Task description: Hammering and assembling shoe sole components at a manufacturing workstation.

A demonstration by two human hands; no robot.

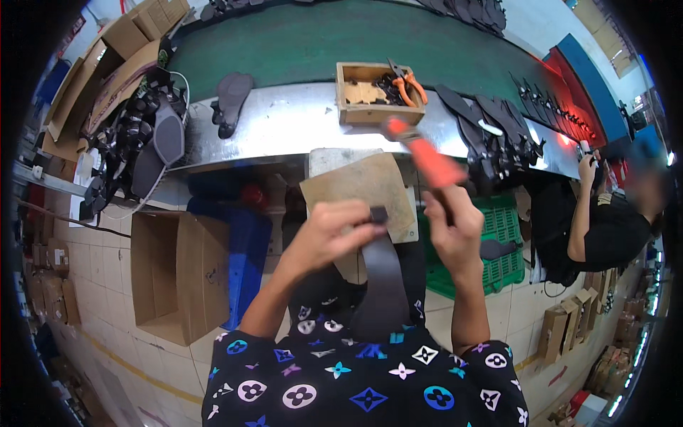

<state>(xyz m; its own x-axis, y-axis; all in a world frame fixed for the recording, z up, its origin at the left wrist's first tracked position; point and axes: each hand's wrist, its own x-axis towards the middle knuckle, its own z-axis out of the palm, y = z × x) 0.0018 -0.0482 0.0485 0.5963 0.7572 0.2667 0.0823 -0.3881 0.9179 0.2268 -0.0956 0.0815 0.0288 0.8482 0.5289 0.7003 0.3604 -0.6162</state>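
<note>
My left hand (334, 235) pinches the upper end of a dark sandal sole (383, 288), where a small black piece (379, 213) stands up at the fingertips. The sole's wide end rests toward my lap. Under the fingers lies a worn tan board (359, 185) on a pale block (338, 158). My right hand (457, 226) is closed round the dark handle of an orange-red mallet (434, 160), raised to the right of the board and blurred by motion.
Ahead, a wooden box (377, 114) holds small black parts and orange-handled pliers (407, 87). Sandals lie on the metal ledge before the green conveyor belt (299, 50). A green crate (498, 242), cardboard box (178, 277) and blue bin (249, 242) flank me. A co-worker (605, 220) sits right.
</note>
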